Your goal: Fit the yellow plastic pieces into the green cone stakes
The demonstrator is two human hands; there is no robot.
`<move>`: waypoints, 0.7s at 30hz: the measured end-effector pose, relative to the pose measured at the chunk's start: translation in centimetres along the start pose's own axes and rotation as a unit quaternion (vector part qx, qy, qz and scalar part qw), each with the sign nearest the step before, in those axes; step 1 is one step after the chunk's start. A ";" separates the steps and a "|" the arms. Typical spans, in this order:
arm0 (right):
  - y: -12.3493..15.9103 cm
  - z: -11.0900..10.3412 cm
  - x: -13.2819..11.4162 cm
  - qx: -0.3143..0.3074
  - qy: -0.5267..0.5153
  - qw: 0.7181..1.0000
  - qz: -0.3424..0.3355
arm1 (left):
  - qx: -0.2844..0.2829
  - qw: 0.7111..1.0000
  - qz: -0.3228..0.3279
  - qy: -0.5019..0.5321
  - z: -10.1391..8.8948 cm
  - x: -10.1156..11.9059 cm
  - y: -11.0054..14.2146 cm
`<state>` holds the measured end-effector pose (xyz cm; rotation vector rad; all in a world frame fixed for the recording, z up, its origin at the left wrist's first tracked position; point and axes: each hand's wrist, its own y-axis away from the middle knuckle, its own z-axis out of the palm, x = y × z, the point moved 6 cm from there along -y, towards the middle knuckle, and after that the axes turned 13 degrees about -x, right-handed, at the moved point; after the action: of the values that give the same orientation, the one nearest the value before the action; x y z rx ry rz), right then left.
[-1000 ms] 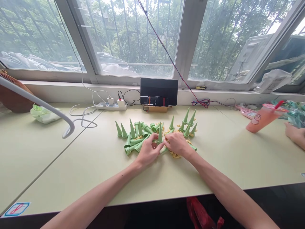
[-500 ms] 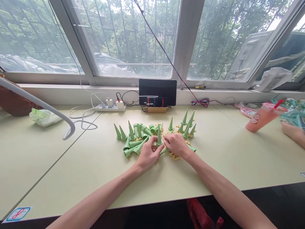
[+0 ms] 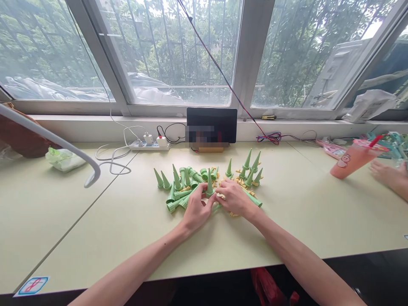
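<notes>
Between the thumb and fingers of my left hand, a green plastic cone spike is held upright, point up. My right hand is closed beside it, its fingertips pinched close to the spike's base; what they hold is too small to make out. A heap of lying green spikes is to the left of my left hand. Small yellow plastic pieces lie under and around my right hand. Behind that hand, several green spikes stand upright, some with yellow pieces at their bases.
A black screen stands at the back by the window. Left of it are a power strip and a grey curved tube. A pink drink cup leans at right, near another person's hand.
Both hands stay together at the held spike, which has shifted slightly left and down. My right hand has turned a little. The other person's hand at far right has moved left.
</notes>
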<state>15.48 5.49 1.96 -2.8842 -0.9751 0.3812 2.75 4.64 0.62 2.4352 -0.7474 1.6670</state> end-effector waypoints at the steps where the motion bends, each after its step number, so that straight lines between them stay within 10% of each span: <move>1: 0.0 0.1 0.1 -0.002 -0.003 1.000 -0.002 | -0.007 1.000 -0.002 -0.013 0.1 -0.1 0.0; 21: -0.7 1.6 0.6 -0.039 0.005 0.999 0.022 | -0.063 0.996 -0.040 -0.047 0.3 -1.1 -0.1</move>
<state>15.15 6.41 0.43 -2.9783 -0.9479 0.3399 2.77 5.01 -0.51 2.4355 -0.7323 1.4423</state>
